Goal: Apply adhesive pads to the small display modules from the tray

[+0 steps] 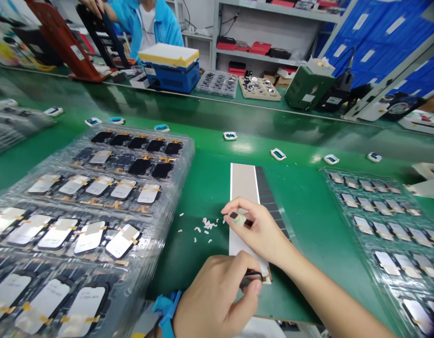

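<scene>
My right hand [256,229] reaches across the green mat, its fingers pinched on a small dark strip with a pale tab. Below it lies a white backing sheet [242,185] with a column of black strips [266,192] along its right edge. My left hand [217,295], a blue band at the wrist, is closed on a small dark screen part [251,278] at the sheet's near end. Tiny white peeled bits [207,225] are scattered left of the right hand.
A stack of clear trays [90,202] with small screen panels fills the left. Another tray [385,225] of panels lies at the right. Small white-framed parts [277,154] sit along the conveyor belt. Across it, a person in blue [146,21] works beside a blue box [171,68].
</scene>
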A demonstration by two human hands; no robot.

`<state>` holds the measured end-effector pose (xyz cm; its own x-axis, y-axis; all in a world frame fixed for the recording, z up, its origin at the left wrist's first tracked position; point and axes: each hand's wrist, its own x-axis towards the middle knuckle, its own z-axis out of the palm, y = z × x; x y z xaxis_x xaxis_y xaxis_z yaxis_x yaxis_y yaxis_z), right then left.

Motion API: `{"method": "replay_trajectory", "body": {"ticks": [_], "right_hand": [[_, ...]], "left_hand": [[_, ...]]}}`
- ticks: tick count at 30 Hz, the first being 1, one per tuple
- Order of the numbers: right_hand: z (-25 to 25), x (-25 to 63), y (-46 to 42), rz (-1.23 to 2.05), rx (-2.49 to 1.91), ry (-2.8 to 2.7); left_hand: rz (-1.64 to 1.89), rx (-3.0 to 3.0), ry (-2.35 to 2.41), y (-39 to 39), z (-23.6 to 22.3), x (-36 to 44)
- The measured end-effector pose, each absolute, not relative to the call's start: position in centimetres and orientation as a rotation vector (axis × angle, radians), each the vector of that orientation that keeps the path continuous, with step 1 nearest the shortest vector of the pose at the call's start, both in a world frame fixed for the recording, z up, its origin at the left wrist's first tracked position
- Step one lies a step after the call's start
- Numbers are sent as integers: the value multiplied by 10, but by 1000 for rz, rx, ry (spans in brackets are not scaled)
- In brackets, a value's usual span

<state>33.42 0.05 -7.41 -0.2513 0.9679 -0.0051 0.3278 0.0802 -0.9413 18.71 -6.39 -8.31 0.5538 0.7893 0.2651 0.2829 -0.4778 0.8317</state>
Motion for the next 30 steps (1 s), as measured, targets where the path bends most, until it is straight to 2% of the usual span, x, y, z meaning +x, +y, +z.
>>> {"method": "replay_trajectory", "body": {"ticks": [9,12,16,30], "right_hand": [[-75,339,-4,1235,-1230,-1625],[-71,343,-7,1487,-1168,-1455],[-68,346,-10,1827,-1075,-1305],[-66,349,-13,1857,-998,-1251]], "left_hand": [[922,1847,895,-68,-90,182],[1061,1541,956,-73,-97,181],[1055,1284,1042,-75,-102,182],[1014,1151,1059,-69,-100,183]]}}
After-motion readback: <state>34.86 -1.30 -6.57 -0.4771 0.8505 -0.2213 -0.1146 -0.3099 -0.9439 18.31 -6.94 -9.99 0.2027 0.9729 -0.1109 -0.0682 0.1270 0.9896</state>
